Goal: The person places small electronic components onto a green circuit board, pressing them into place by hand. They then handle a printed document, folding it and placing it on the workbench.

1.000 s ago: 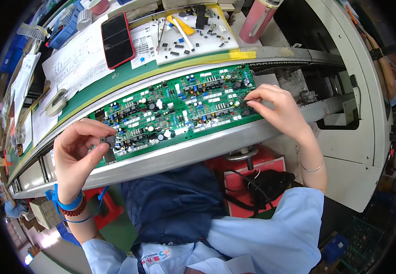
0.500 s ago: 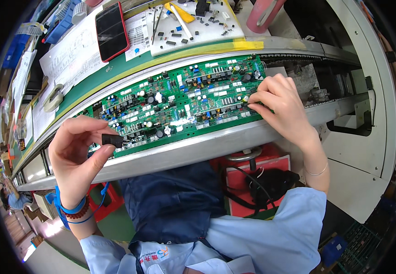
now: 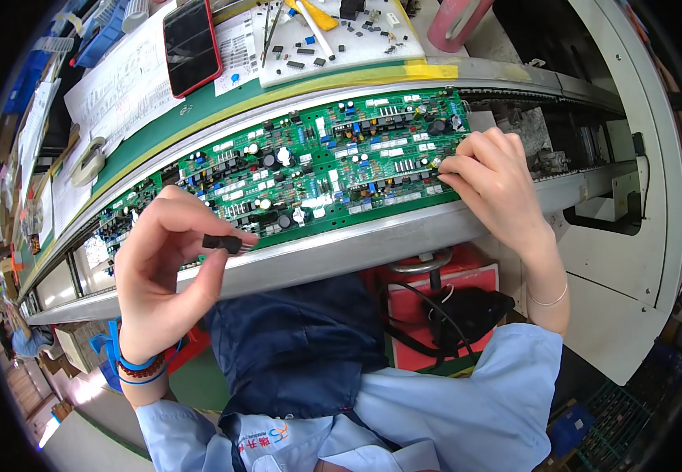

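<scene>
Between the thumb and fingers of my left hand (image 3: 160, 271) is a small black electronic component (image 3: 223, 243), its thin metal legs pointing right. It hangs just above the front edge of a long green circuit board (image 3: 327, 224), which is crowded with capacitors, chips and white parts. My right hand (image 3: 498, 185) is closed in a pinch at the board's right part, beside a small yellowish round part. Whatever its fingertips grip, if anything, is hidden. The board lies along a metal rail (image 3: 356, 248) in front of me.
Behind the board, a white foam pad (image 3: 356, 53) carries loose components, tweezers and a white pen-like tool. A phone with a red case (image 3: 191, 49), printed sheets (image 3: 117, 98) and a tape roll (image 3: 89, 163) lie left of it. A black bag (image 3: 470, 311) sits below the rail.
My left hand has moved right with the black component, and its legs now show more clearly. The circuit board has shifted slightly right; my right hand has moved slightly with it, still pinched.
</scene>
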The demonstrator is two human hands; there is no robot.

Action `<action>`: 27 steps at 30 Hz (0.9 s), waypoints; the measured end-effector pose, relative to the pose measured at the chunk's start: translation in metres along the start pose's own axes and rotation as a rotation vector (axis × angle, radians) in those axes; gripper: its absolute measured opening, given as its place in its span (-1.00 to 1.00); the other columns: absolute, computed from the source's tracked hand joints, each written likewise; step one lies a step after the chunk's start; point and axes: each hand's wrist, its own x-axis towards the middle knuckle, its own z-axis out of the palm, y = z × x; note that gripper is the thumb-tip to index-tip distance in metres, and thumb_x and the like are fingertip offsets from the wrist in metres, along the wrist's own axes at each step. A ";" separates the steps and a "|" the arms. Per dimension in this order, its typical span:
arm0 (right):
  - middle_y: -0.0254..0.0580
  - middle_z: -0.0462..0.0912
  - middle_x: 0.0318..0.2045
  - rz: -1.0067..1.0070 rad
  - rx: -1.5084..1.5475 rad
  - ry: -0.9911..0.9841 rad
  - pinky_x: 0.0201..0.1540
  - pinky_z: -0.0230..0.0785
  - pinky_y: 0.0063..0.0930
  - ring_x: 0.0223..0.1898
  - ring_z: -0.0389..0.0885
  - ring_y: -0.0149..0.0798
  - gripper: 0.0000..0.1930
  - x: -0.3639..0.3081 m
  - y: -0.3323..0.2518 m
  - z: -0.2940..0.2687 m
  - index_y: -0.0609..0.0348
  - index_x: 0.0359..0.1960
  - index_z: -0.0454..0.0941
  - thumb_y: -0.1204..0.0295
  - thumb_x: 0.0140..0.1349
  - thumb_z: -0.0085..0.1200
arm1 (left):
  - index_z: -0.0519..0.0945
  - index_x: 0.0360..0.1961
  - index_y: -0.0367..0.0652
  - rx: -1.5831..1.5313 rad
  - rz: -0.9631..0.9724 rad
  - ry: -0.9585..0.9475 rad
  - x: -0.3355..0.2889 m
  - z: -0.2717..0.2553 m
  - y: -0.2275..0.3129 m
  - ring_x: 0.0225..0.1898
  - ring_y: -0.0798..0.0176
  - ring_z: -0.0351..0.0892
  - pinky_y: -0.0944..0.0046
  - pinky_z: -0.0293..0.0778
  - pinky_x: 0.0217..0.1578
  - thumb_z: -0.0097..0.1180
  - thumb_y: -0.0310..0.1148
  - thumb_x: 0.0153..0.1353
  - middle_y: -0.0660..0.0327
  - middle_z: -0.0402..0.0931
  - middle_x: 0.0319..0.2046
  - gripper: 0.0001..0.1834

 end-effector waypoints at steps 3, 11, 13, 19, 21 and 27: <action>-0.36 0.39 -0.48 0.013 -0.020 -0.015 -0.22 0.14 -0.42 -0.33 0.37 -0.30 -0.88 -0.001 -0.001 -0.001 0.14 -0.47 0.52 0.49 -0.08 0.20 | 0.40 -0.24 -0.37 -0.116 -0.038 -0.017 0.002 0.009 0.001 -0.24 0.22 0.55 0.31 0.49 -0.15 -0.03 -0.75 0.01 0.14 0.31 -0.29 -0.75; -0.37 0.40 -0.49 0.048 -0.054 -0.047 -0.22 0.15 -0.43 -0.34 0.37 -0.31 -0.90 -0.001 -0.005 -0.002 0.13 -0.48 0.54 0.48 -0.07 0.19 | 0.41 -0.14 -0.38 -0.116 -0.003 -0.078 0.006 0.019 -0.012 -0.28 0.38 0.49 0.43 0.47 -0.21 0.05 -0.75 0.00 0.11 0.40 -0.21 -0.66; -0.37 0.39 -0.50 0.066 -0.050 -0.063 -0.22 0.15 -0.43 -0.35 0.37 -0.31 -0.90 0.000 -0.005 -0.004 0.13 -0.47 0.56 0.48 -0.06 0.19 | 0.42 -0.12 -0.37 -0.145 -0.015 -0.074 0.006 0.026 -0.012 -0.29 0.44 0.49 0.46 0.46 -0.20 0.07 -0.74 0.02 0.15 0.42 -0.20 -0.65; -0.29 0.47 -0.46 0.166 0.335 -0.013 -0.25 0.21 -0.43 -0.38 0.42 -0.27 -0.85 0.012 -0.035 -0.013 0.18 -0.35 0.59 0.48 0.01 0.18 | 0.40 -0.10 -0.32 -0.238 -0.053 -0.071 0.019 0.055 -0.016 -0.32 0.47 0.49 0.47 0.45 -0.25 0.17 -0.70 0.01 0.24 0.44 -0.33 -0.61; -0.23 0.52 -0.41 0.179 0.599 -0.031 -0.27 0.28 -0.41 -0.35 0.49 -0.23 -0.81 0.020 -0.048 -0.011 0.21 -0.28 0.58 0.47 0.03 0.16 | 0.41 -0.09 -0.25 -0.241 -0.029 -0.066 0.021 0.064 -0.021 -0.38 0.45 0.54 0.46 0.47 -0.32 0.14 -0.65 0.04 0.26 0.47 -0.40 -0.63; -0.23 0.51 -0.41 0.051 0.638 -0.145 -0.24 0.27 -0.38 -0.34 0.48 -0.20 -0.83 0.030 -0.058 -0.011 0.21 -0.32 0.55 0.46 0.03 0.17 | 0.41 -0.06 -0.24 -0.035 0.045 -0.122 0.024 0.068 -0.017 -0.31 0.42 0.54 0.43 0.48 -0.27 0.15 -0.69 0.03 0.21 0.52 -0.33 -0.58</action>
